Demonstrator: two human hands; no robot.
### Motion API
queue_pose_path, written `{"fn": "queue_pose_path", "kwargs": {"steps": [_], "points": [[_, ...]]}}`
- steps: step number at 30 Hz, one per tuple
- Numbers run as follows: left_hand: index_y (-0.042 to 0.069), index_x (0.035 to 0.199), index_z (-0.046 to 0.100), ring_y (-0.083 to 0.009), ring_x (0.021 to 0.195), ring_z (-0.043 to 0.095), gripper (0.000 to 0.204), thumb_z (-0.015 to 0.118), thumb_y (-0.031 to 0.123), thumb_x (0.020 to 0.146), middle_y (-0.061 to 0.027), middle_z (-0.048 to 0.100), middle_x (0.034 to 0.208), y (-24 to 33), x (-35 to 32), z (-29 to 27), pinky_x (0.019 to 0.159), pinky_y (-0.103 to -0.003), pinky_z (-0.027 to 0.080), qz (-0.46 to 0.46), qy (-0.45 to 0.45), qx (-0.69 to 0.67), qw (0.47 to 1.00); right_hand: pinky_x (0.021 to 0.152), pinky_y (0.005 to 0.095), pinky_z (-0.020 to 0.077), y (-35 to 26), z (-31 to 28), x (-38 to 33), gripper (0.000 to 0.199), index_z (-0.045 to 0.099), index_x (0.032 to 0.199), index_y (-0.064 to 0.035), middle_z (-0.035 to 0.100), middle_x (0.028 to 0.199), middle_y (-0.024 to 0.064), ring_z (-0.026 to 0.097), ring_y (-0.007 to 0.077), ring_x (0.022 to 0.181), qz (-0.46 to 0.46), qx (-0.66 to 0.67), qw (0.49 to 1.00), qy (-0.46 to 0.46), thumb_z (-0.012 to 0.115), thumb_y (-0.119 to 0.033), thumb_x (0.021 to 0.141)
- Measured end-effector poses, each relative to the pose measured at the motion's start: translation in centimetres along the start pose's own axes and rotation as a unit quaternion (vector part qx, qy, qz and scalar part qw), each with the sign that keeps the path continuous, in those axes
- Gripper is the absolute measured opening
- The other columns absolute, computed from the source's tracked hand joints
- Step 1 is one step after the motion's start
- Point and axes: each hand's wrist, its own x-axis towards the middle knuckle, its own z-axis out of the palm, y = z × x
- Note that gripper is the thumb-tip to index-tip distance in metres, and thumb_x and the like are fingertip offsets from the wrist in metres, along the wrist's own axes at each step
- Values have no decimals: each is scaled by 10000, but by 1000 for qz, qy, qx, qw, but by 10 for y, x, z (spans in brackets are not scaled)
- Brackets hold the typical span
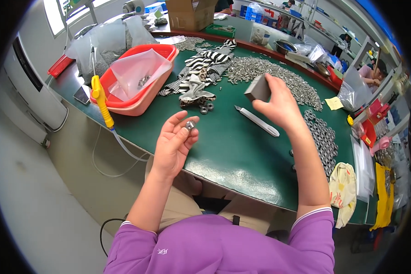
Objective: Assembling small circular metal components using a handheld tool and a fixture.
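Note:
Between thumb and fingertips, my left hand point(170, 148) pinches a small shiny metal part point(190, 125) with a hole in it, above the near table edge. My right hand point(282, 105) grips a grey rectangular block point(257, 89), which looks like a sanding block, over the middle of the green table point(235, 157). Just below that hand lies a white utility knife point(258, 121). A few metal rings point(206, 108) sit beside a crumpled patterned cloth point(197, 90). To the right of my forearm spread many similar small rings point(322, 141).
A heap of small metal pins point(285, 78) covers the far middle. Red basins point(164, 75) with a plastic bag stand left, a yellow air gun point(103, 102) against them. A pale glove point(342, 189) hangs over the right edge. Behind stands a cardboard box point(191, 16); other people work farther back.

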Motion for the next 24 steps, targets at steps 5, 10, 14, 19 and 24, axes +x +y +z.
{"fn": "queue_pose_path", "kwargs": {"steps": [5,10,14,19,24], "points": [[84,1114,509,-143,877,606,201,519,108,915,-121,574,1137,3,-10,-4,758,-257,521,-34,-6,-89,995,984,390,379,6,-6,-2,764,386,1313,-18,497,1216,201,478,343,1131,63,-82,993,-60,631,-258,631],[69,1109,506,-142,876,579,197,516,122,919,-116,542,1155,7,-17,-3,767,-247,517,-43,12,-95,994,976,380,389,8,2,-3,756,398,1310,-23,495,1213,196,483,332,1124,54,-100,989,-95,632,-268,634],[66,1043,521,-143,876,580,136,524,105,912,-110,556,1120,12,-24,-1,769,-248,512,-36,10,-84,996,971,370,394,8,3,-3,778,388,1321,-27,491,1221,193,485,326,1127,73,-102,982,-138,642,-276,630],[75,1017,519,-144,866,594,135,555,69,888,-105,583,1097,20,-35,0,773,-266,492,27,23,13,999,956,386,406,13,7,-4,782,378,1339,-62,496,1223,189,494,332,1116,75,-109,979,-154,645,-286,638],[62,1059,519,-132,854,577,184,546,40,879,-101,566,1112,29,-41,-2,764,-260,470,60,35,56,996,945,399,414,10,7,-3,768,411,1318,-62,508,1206,188,501,334,1106,88,-118,973,-176,664,-339,648]]}}
